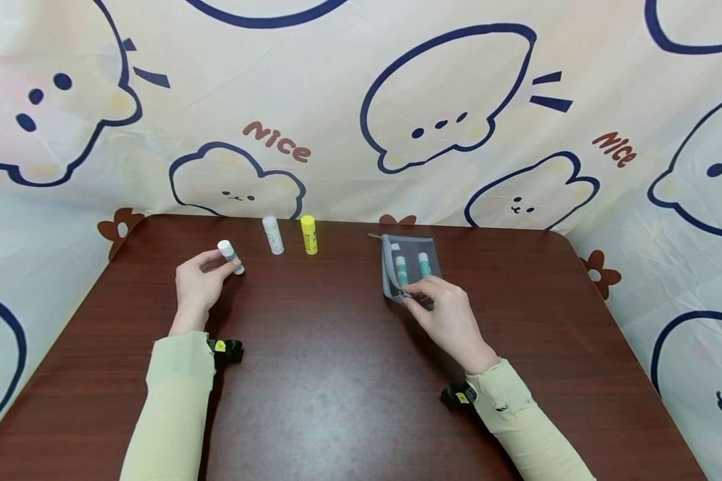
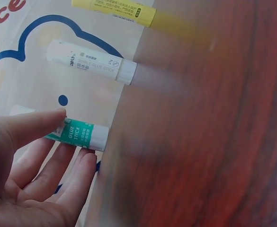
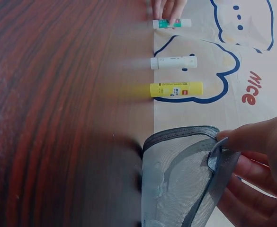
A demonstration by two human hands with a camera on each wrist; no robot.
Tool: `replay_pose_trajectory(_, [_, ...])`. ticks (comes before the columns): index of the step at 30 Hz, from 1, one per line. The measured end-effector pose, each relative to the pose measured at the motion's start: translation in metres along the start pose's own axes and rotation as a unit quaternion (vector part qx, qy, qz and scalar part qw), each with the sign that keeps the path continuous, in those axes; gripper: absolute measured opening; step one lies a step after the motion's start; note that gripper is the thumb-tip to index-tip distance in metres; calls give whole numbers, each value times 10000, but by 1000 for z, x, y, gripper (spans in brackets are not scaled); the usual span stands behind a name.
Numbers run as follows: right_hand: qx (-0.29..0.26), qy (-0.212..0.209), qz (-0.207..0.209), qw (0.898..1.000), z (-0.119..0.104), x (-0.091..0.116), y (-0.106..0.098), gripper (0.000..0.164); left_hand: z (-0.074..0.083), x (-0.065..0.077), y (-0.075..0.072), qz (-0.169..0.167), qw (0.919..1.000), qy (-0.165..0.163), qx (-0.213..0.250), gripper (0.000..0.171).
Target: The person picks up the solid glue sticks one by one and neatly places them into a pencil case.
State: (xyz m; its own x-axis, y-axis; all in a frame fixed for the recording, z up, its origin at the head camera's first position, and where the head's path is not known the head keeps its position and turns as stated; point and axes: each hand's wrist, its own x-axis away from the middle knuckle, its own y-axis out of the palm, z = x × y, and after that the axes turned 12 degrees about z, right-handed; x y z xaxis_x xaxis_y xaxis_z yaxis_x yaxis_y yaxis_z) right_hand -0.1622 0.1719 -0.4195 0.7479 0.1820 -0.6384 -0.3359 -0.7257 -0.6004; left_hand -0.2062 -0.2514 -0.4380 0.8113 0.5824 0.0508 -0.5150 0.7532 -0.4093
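My left hand [image 1: 200,286] holds a glue stick [image 1: 228,252] with a green label and white ends, thumb on one side and fingers on the other. In the left wrist view its printed label [image 2: 76,133] faces up beside the thumb. My right hand [image 1: 450,319] pinches the edge of a grey mesh zip pouch [image 1: 412,252] near the zipper. Two green-and-white sticks [image 1: 424,264] show at the pouch, their lower ends partly covered. In the right wrist view, the pouch's mesh side [image 3: 183,170] bulges below the pinched zip edge.
A white glue stick [image 1: 273,235] and a yellow tube of similar shape [image 1: 309,235] stand upright near the back edge, between the hands. The brown wooden table [image 1: 313,374] meets a cartoon-printed cloth [image 1: 337,174] behind.
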Motion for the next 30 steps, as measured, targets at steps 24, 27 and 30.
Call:
replay_pose_trajectory(24, [8, -12, 0, 10000, 0, 0, -1, 19, 3, 6, -2, -157, 9997, -74, 184, 60])
replay_pose_trajectory(27, [1, -12, 2, 10000, 1, 0, -1, 19, 4, 8, -3, -234, 9993, -52, 276, 61])
replay_pose_trajectory(30, [-13, -2, 6, 10000, 1, 0, -1, 19, 6, 9, -3, -265, 9991, -18, 326, 61])
